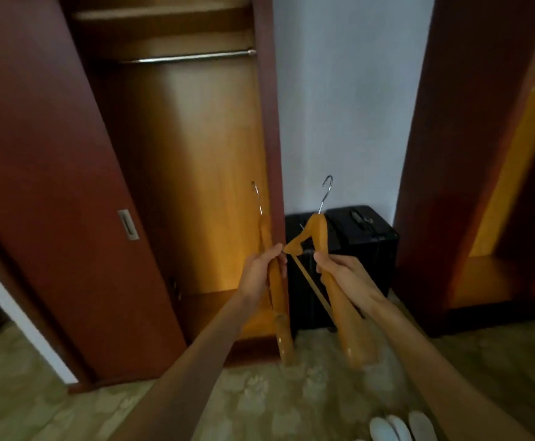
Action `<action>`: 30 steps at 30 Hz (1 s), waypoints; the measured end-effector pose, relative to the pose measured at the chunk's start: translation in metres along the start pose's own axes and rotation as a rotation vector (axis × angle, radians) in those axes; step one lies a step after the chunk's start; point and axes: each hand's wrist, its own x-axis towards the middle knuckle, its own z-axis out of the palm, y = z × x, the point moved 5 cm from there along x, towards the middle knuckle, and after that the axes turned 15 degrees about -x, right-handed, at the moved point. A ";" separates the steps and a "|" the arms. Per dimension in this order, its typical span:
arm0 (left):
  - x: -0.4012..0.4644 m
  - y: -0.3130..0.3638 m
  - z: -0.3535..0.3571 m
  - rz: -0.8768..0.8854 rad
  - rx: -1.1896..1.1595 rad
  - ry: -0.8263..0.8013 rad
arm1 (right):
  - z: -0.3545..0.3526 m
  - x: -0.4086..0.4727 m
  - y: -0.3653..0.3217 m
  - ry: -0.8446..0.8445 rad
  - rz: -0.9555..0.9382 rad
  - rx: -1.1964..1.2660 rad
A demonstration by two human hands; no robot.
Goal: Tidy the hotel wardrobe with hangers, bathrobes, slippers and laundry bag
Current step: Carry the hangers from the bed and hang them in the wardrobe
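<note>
My left hand (261, 270) grips a wooden hanger (280, 316) seen edge-on, its metal hook pointing up beside the wardrobe's right post. A second wooden hanger (347, 313) with a cross bar is gripped by my right hand (339, 268), its hook up in front of the white wall. Both hangers sit at waist height before the open wardrobe (193, 173). Its metal rail (189, 56) runs bare across the top. White slippers (400, 426) lie on the carpet at the bottom right.
The wardrobe's dark red sliding door (53, 186) stands to the left. A black suitcase (355, 253) stands against the white wall between the wardrobe and a second open cabinet (498, 218) on the right. Patterned carpet covers the floor.
</note>
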 end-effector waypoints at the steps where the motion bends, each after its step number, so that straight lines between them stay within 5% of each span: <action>1: 0.025 0.012 -0.007 0.016 0.010 0.021 | -0.002 0.029 -0.010 -0.003 -0.016 -0.004; 15: 0.303 0.176 -0.094 0.223 0.079 0.031 | 0.009 0.354 -0.156 -0.013 -0.254 -0.090; 30: 0.632 0.364 -0.165 0.387 0.172 -0.251 | 0.000 0.683 -0.309 0.232 -0.306 -0.223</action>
